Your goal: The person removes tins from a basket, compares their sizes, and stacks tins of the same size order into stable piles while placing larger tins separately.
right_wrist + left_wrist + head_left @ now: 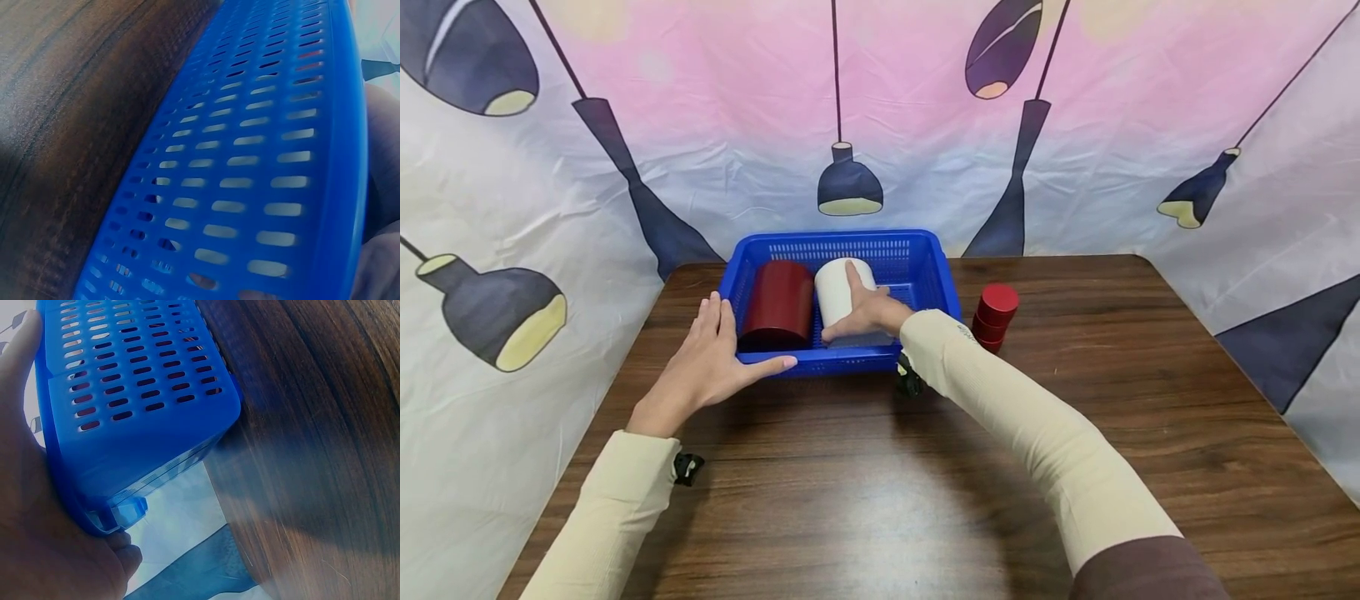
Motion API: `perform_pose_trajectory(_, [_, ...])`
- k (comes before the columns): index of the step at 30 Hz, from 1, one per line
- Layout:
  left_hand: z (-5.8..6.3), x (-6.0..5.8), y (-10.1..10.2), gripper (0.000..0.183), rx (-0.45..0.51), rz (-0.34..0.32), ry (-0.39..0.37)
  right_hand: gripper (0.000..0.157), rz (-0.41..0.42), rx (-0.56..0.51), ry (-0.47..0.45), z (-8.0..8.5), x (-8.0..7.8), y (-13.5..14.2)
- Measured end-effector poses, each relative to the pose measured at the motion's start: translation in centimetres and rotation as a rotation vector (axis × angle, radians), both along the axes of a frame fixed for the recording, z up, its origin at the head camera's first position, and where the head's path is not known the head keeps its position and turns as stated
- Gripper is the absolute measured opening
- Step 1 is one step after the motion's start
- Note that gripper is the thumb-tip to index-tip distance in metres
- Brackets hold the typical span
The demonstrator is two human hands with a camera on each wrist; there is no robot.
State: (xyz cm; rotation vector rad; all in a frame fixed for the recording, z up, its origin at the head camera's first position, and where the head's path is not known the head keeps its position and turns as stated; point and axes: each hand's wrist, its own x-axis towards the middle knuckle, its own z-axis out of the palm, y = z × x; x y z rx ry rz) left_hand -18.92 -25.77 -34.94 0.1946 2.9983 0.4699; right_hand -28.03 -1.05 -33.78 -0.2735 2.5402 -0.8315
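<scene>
White cylinder in a blue basket, right hand on it

Looking at the basket near the back of a brown wood-look table, up by a cloth backdrop with lamps printed on it. White cylinder inside, around the middle, with a dark red cylinder to its left. Right hand gripping the white one from above, fingers spread, thumb down by the near left edge, index stretched over the top. Can't tell about the other fingertips, mostly hidden. Left hand at the near left corner, fingers straight and close together by the left rim, thumb out along the near rim. Also got a stack of red round pieces just right of the basket. Pale sleeves on both arms, plus a small black gadget at each wrist.
</scene>
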Motion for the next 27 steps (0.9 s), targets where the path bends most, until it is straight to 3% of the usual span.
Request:
perform_pose_trajectory(16, [0.2, 0.1, 0.2, 0.138, 0.01, 0.006, -0.005, 0.131, 0.014, -0.012, -0.016, 0.7, -0.1, 1.3])
perform_pose_trajectory(27, [0.2, 0.1, 0.2, 0.138, 0.009, 0.01, -0.008, 0.133, 0.017, -0.053, 0.079, 3.3, -0.2, 2.5])
